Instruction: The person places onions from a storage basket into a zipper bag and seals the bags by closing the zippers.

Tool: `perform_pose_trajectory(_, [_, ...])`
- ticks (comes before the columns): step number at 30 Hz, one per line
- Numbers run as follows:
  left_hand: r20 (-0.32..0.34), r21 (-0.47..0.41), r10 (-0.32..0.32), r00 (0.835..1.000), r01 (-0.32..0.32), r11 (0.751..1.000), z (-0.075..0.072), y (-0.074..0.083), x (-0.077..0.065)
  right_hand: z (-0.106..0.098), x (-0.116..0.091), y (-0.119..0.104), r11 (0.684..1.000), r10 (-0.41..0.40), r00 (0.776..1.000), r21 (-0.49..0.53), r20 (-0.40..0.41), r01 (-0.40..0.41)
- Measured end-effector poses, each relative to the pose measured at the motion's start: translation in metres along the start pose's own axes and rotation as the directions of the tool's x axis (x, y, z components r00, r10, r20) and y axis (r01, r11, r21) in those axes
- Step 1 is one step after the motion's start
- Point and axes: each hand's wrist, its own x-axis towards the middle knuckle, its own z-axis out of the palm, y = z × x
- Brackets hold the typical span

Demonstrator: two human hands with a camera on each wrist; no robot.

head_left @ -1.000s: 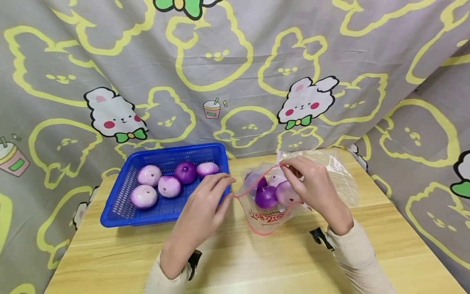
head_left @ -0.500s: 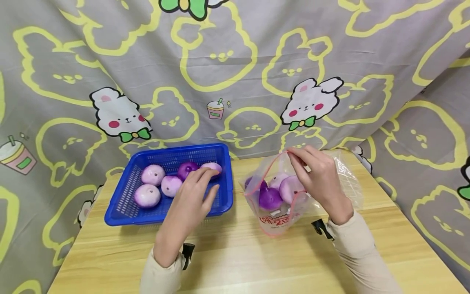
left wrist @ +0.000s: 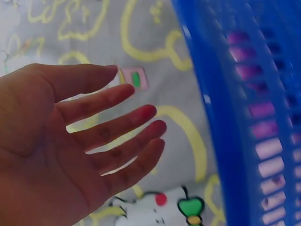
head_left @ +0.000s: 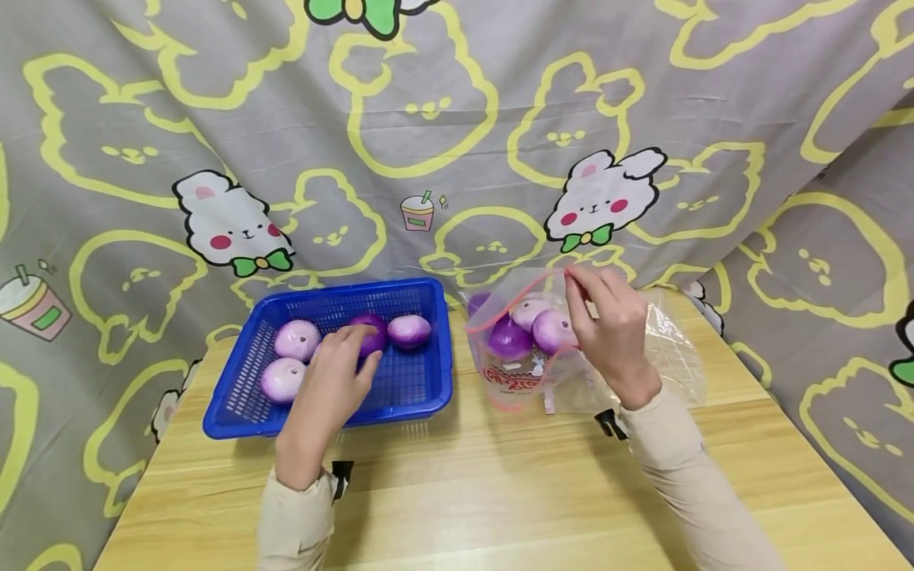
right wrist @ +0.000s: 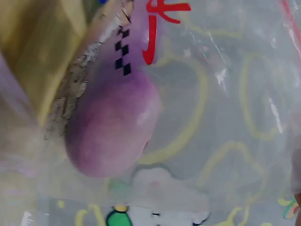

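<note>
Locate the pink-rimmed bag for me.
In the head view, the pink-rimmed bag is just right of the blue basket, its rim pinched by the right hand.

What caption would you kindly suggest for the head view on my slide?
Left hand at a blue basket of purple onions, right hand pinching the edge of a clear bag holding more.

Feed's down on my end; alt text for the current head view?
A person's right hand pinches the edge of a clear bag containing purple onions; the left hand is over a blue basket of onions. Beneath is a wooden table; behind, a cartoon-patterned curtain.
</note>
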Motion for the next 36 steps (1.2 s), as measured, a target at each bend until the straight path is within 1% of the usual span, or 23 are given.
perform_pose_trajectory(2, [0.020,0.007,-0.031,0.999,0.030,1.000,-0.002,-0.010,0.000,0.000,-0.008,0.001,1.000,-0.012,0.999,-0.002,0.034,0.012])
perform_pose_trajectory(4, [0.045,0.013,-0.059,0.997,0.059,0.998,-0.004,-0.019,-0.001,-0.002,-0.016,0.000,1.000,-0.011,0.995,0.003,0.099,0.011])
perform_pose_trajectory(7, [0.077,0.015,-0.098,0.992,0.097,0.995,-0.008,-0.032,-0.003,-0.008,-0.023,-0.003,1.000,0.011,0.980,0.027,0.200,-0.016])
perform_pose_trajectory(10, [0.115,0.022,-0.149,0.982,0.147,0.989,-0.013,-0.042,-0.005,-0.013,-0.027,-0.007,0.997,0.036,0.962,0.049,0.272,-0.052])
perform_pose_trajectory(13, [0.176,0.061,-0.201,0.964,0.193,0.979,-0.016,-0.050,-0.008,-0.019,-0.029,-0.011,0.995,0.061,0.950,0.055,0.306,-0.081])
perform_pose_trajectory(15, [0.218,0.095,-0.237,0.947,0.221,0.971,-0.016,-0.055,-0.009,-0.022,-0.029,-0.013,0.994,0.067,0.945,0.056,0.320,-0.089])
perform_pose_trajectory(18, [0.254,0.141,-0.284,0.925,0.255,0.957,-0.014,-0.064,-0.013,-0.023,-0.029,-0.018,0.994,0.056,0.940,0.071,0.337,-0.085])
perform_pose_trajectory(22, [0.284,0.166,-0.339,0.897,0.302,0.939,-0.012,-0.075,-0.018,-0.022,-0.026,-0.025,0.993,0.036,0.928,0.094,0.370,-0.076])
perform_pose_trajectory(23, [0.290,0.169,-0.346,0.892,0.308,0.936,-0.011,-0.077,-0.019,-0.022,-0.025,-0.025,0.993,0.036,0.925,0.093,0.378,-0.077])
perform_pose_trajectory(26, [0.288,0.175,-0.353,0.890,0.313,0.933,-0.011,-0.083,-0.023,-0.025,-0.023,-0.025,0.993,0.047,0.921,0.085,0.388,-0.086])
perform_pose_trajectory(28, [0.269,0.179,-0.357,0.894,0.318,0.931,-0.011,-0.087,-0.025,-0.025,-0.023,-0.023,0.993,0.049,0.922,0.084,0.383,-0.088])
perform_pose_trajectory(30, [0.243,0.189,-0.379,0.893,0.340,0.921,-0.013,-0.090,-0.027,-0.025,-0.024,-0.021,0.993,0.050,0.925,0.082,0.377,-0.087])
perform_pose_trajectory(32, [0.222,0.198,-0.419,0.880,0.380,0.903,-0.013,-0.093,-0.028,-0.025,-0.024,-0.020,0.992,0.053,0.928,0.086,0.370,-0.091])
perform_pose_trajectory(33, [0.218,0.203,-0.445,0.869,0.405,0.891,-0.013,-0.095,-0.029,-0.026,-0.025,-0.019,0.992,0.055,0.930,0.088,0.363,-0.093])
perform_pose_trajectory(35, [0.222,0.214,-0.497,0.839,0.456,0.864,-0.011,-0.099,-0.030,-0.027,-0.025,-0.017,0.991,0.063,0.932,0.088,0.358,-0.101])
perform_pose_trajectory(36, [0.225,0.217,-0.511,0.830,0.468,0.857,-0.010,-0.101,-0.030,-0.027,-0.025,-0.016,0.991,0.066,0.932,0.087,0.357,-0.104])
